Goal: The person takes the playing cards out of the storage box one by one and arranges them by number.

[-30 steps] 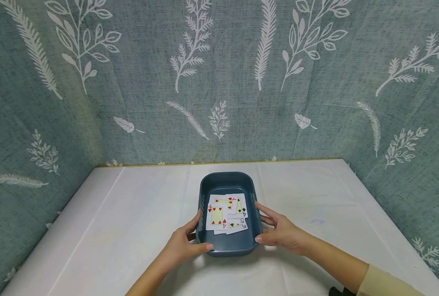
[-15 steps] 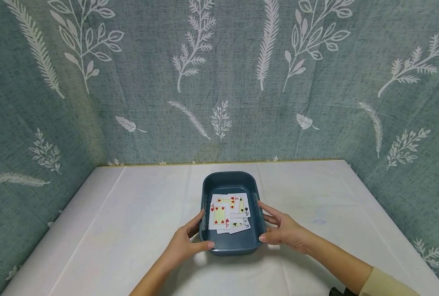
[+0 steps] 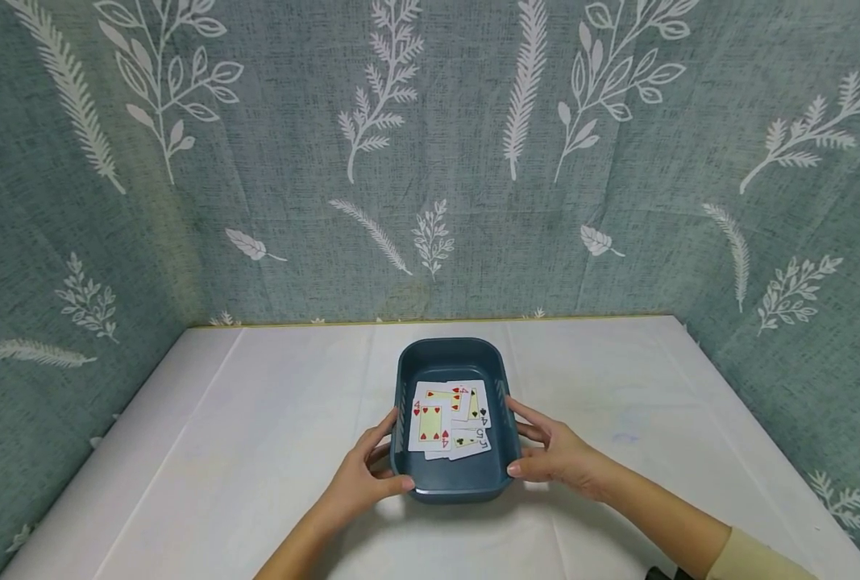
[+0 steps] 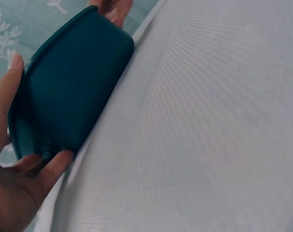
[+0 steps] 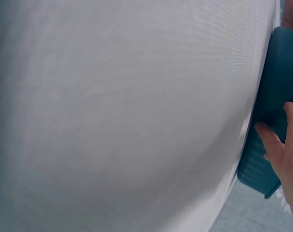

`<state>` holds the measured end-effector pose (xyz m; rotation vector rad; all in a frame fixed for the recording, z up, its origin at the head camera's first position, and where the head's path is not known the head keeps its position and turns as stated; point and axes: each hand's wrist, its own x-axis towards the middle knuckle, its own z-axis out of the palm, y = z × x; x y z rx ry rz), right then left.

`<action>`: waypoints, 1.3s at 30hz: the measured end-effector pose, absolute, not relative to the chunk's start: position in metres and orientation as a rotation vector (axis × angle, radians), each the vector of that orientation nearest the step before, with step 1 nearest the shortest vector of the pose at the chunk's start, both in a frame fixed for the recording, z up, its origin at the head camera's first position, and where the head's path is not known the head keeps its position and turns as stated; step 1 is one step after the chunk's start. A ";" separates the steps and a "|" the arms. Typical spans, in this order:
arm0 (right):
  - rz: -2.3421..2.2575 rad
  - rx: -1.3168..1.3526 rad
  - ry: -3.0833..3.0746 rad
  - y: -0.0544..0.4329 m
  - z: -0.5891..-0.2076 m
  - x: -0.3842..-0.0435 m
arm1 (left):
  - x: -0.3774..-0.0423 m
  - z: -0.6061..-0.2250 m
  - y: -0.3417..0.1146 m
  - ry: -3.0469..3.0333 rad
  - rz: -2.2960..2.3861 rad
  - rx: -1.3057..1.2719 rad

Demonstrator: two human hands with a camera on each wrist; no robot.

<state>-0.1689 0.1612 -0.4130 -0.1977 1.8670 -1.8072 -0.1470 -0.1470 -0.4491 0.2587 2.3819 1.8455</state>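
Observation:
A dark teal rectangular plastic tray (image 3: 450,480) sits on the white-covered table between both hands. Several overlapping playing cards (image 3: 430,431) lie face up in it, with a four of hearts on top. My left hand (image 3: 355,481) holds the near left corner, its thumb at the front rim and its fingers along the side. On the opposite wall, my right hand (image 3: 563,461) grips with thumb and fingers spread. Both wrist views show the tray's outer wall (image 4: 74,82); fingers of the right hand (image 5: 290,157) touch it low, near the tabletop.
White cloth covers the table (image 3: 277,403), with creases and faint marks. Green leaf-patterned fabric (image 3: 459,242) rises behind the back edge and along both sides. A small black object (image 3: 669,573) shows at the bottom edge by the right sleeve.
In the head view, tray and hands shift slightly right, largely along with the background. The left thumb tip has since drawn back a little left along the front rim.

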 end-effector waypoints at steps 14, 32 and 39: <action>-1.789 -0.329 1.969 0.167 -0.408 -0.173 | -0.152 -0.470 -0.156 2.258 2.002 0.477; -1.714 -0.486 2.489 0.167 -0.397 -0.186 | -0.152 -0.471 -0.157 2.282 1.992 0.589; -1.768 -0.573 2.445 0.159 -0.388 -0.189 | -0.153 -0.474 -0.159 2.285 1.985 0.631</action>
